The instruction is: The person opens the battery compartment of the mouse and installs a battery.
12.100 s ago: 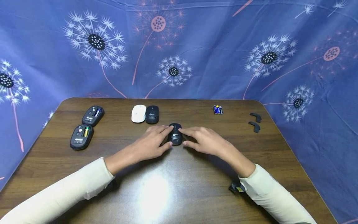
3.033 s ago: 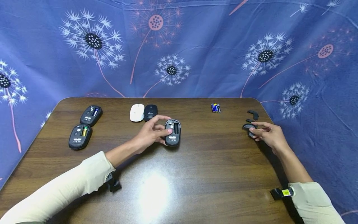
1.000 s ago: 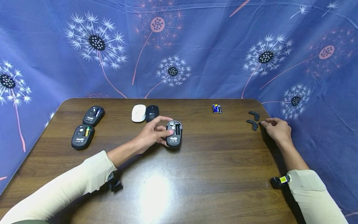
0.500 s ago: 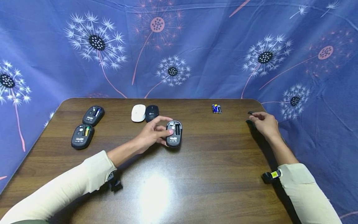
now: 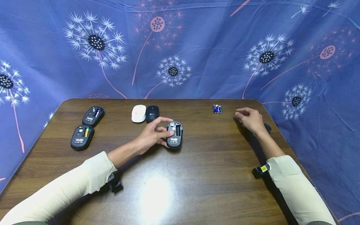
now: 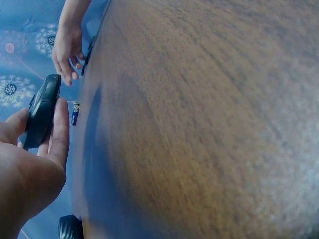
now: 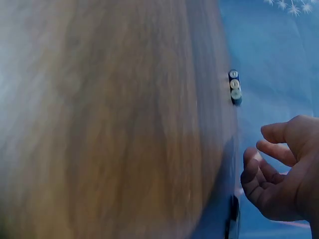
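My left hand [image 5: 153, 134] grips a black computer mouse [image 5: 175, 142], its underside facing up. The mouse's battery slot [image 5: 177, 130] is uncovered and looks empty. In the left wrist view the thumb and fingers [image 6: 61, 132] hold the mouse from either side. My right hand [image 5: 250, 118] hovers over the table's far right with fingers loosely bent and nothing in them. To its left lie three small batteries [image 5: 217, 109], side by side, apart from the hand. Black battery covers [image 5: 267, 127] lie by the right wrist, mostly hidden behind it.
At the far left, two upturned mice, a rear one [image 5: 93, 116] and a front one [image 5: 82, 137], have batteries in their open slots. A white mouse [image 5: 139, 113] and a black mouse [image 5: 152, 113] stand side by side at the back. Patterned blue cloth [image 5: 197, 47] hangs behind the table.
The mouse has been turned over and its cover taken off. My right hand has set that cover down beside the others and moved left, away from them. The left hand has stayed still lately.
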